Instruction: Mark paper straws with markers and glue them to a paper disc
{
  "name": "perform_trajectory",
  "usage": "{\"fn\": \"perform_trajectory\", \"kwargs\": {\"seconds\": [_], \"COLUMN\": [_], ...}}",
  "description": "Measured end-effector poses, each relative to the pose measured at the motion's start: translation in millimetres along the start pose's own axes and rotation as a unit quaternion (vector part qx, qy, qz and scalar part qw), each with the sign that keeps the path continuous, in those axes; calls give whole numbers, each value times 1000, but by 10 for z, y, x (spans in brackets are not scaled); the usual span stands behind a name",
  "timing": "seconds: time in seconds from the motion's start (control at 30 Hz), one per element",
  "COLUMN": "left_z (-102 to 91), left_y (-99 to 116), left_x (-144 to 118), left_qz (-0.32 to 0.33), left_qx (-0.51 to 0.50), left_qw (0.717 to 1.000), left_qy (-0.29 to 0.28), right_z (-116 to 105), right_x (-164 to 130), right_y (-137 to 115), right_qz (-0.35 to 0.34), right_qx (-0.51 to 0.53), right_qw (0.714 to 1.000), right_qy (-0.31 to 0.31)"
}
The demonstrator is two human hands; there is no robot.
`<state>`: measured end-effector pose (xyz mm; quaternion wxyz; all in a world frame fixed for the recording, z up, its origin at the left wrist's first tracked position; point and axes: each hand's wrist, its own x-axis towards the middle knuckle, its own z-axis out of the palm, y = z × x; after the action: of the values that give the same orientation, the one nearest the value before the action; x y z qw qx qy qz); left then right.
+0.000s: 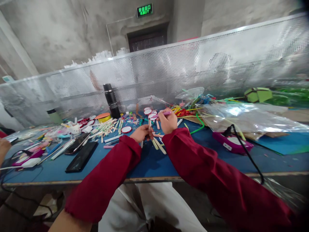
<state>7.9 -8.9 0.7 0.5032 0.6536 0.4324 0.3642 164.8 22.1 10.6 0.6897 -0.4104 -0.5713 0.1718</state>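
Blue table (149, 164) strewn with craft bits: left hand (141, 132) pinches a short upright stick (149, 123), right hand (167, 122) just beside grips a pink pen (162, 114).

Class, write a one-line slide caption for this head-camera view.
Left hand grips a short stick; right hand holds a pink pen above a cluttered blue table.

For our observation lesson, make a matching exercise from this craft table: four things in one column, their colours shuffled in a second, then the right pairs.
Things:
1. flask
2. marker in the right hand
3. table top
4. sleeves

Colours:
A. blue
B. dark red
C. black
D. pink

Pairs: 1-C, 2-D, 3-A, 4-B
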Motion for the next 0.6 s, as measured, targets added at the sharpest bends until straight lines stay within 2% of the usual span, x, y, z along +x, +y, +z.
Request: {"fn": "perform_trajectory", "kwargs": {"seconds": [0.37,0.6], "left_z": [-3,5], "left_y": [-12,1], "left_x": [11,-1], "left_qz": [-5,-3], "left_qx": [10,9], "left_qw": [1000,1000], "left_qy": [-1,-2], "right_z": [8,10], "right_x": [2,-9], "right_y": [34,3], "right_qz": [11,-7], "right_qx": [22,-1], "right_qw": [1000,1000], "right_qy": [-7,-11]}}
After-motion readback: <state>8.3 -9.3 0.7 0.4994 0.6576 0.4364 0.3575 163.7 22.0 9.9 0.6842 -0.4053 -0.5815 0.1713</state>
